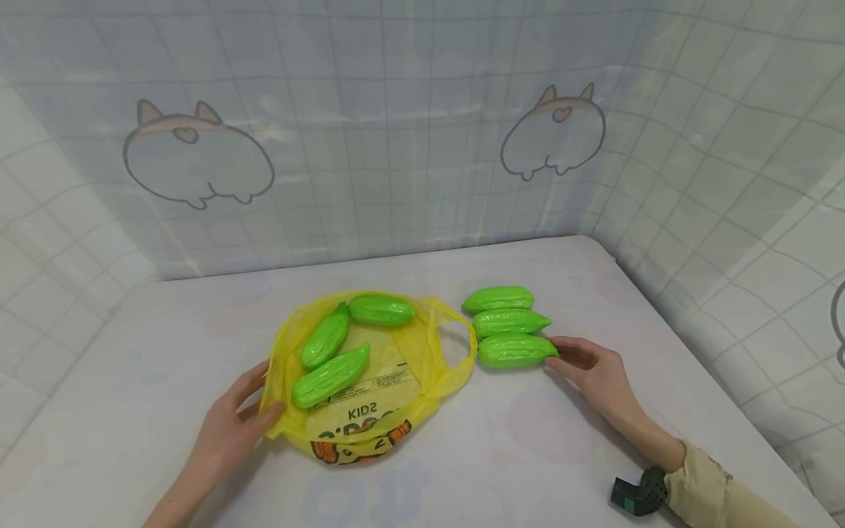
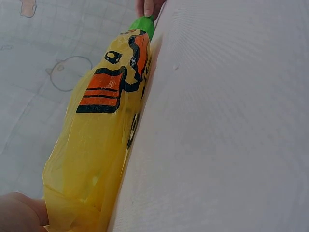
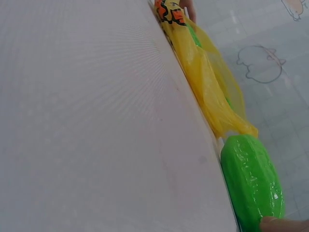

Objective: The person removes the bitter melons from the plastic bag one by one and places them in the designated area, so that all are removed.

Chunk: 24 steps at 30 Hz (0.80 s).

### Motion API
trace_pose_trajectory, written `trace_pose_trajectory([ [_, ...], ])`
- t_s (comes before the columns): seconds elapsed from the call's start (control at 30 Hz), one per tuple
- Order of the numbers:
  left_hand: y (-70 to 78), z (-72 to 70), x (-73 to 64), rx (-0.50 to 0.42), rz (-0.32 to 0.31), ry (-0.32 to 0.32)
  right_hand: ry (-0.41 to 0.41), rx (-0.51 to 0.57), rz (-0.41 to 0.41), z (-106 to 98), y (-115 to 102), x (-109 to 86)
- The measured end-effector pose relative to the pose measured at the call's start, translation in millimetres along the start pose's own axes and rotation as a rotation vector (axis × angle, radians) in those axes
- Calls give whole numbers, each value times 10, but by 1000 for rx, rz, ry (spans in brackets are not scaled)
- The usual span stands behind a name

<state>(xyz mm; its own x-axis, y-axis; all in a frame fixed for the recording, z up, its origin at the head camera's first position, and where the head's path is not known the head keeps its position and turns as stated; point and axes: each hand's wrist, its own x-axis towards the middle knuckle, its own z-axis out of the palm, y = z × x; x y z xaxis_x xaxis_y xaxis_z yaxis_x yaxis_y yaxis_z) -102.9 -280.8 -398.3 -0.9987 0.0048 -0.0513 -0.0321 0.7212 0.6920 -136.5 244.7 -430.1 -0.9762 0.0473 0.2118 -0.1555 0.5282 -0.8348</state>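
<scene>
Lettering (image 1: 363,499), faint, blue and too pale to read, marks the near part of the white table cover (image 1: 528,469). To its right, a beige sleeve (image 1: 719,488) and a dark wrist device (image 1: 640,491) show in the head view only. The left hand (image 1: 227,425) holds the left rim of a yellow bag (image 1: 429,367) in a loose grip, thumb and fingers some way apart. An orange and black cartoon print (image 1: 359,447) covers the bag's near side; the left wrist view shows it from outside, broad and close. Inside, as only the head view lays open, "KIDS" (image 1: 361,411) reads with its S reversed, above larger letters partly covered by the rim; a block of small print (image 1: 376,381) is illegible. Three green gourds (image 1: 330,375) lie in the bag. The right hand (image 1: 597,374) pinches the tip of the nearest loose gourd (image 1: 511,351) narrowly between thumb and fingers; the right wrist view shows that gourd's blunt end by the bag. Two more loose gourds (image 1: 505,323) lie just behind it. Farthest back, a checked wall covering (image 1: 409,205) bears cartoon animal drawings (image 1: 198,161).
</scene>
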Motion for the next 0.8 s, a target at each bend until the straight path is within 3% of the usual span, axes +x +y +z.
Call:
trace_pose_trajectory([
  [0.27, 7, -2, -3, 0, 7, 3, 7, -11, 3, 3, -1, -2],
  [0.57, -4, -2, -19, -3, 6, 7, -4, 61, -32, -18, -12, 0],
  [0.8, 16, -5, -16, -10, -5, -1, 70, 123, -84, -37, -50, 1],
])
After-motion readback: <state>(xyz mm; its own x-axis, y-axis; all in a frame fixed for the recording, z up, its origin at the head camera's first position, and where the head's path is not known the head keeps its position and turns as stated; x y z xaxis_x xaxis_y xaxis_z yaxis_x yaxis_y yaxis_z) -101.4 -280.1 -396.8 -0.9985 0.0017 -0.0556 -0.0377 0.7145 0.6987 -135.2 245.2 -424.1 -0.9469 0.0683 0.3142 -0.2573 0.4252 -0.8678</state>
